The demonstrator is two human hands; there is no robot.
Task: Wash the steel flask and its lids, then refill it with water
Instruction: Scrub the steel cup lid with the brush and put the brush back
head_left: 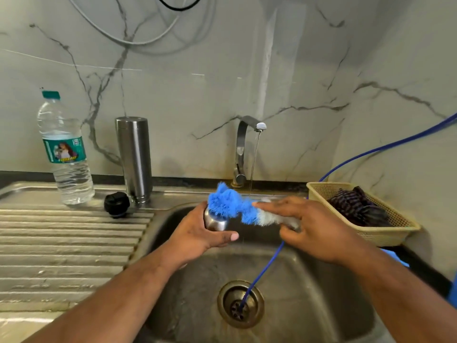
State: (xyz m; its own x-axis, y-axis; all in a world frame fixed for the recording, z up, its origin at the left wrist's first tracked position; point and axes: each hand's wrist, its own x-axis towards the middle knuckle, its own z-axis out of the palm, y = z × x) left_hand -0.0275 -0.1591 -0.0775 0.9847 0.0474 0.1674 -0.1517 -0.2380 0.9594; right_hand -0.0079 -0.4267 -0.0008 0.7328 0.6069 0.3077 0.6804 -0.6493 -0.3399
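Over the sink, my left hand (197, 235) grips a small steel cup lid (215, 221). A blue and white bottle brush (237, 206) has its blue bristles pushed against the lid's opening. My right hand (306, 226) holds the brush by its white end, index finger stretched along the bristles. The tall steel flask (134, 157) stands upright on the drainboard behind. Just left of its foot lies the black inner lid (116, 204). A thin stream of water runs from the tap (243, 149) into the sink behind the brush.
A plastic water bottle (64, 149) stands left of the flask on the ribbed drainboard (61, 243). A beige basket (371, 233) holding a dark cloth sits right of the steel sink (296, 280). A blue hose (262, 273) runs down into the drain (240, 304).
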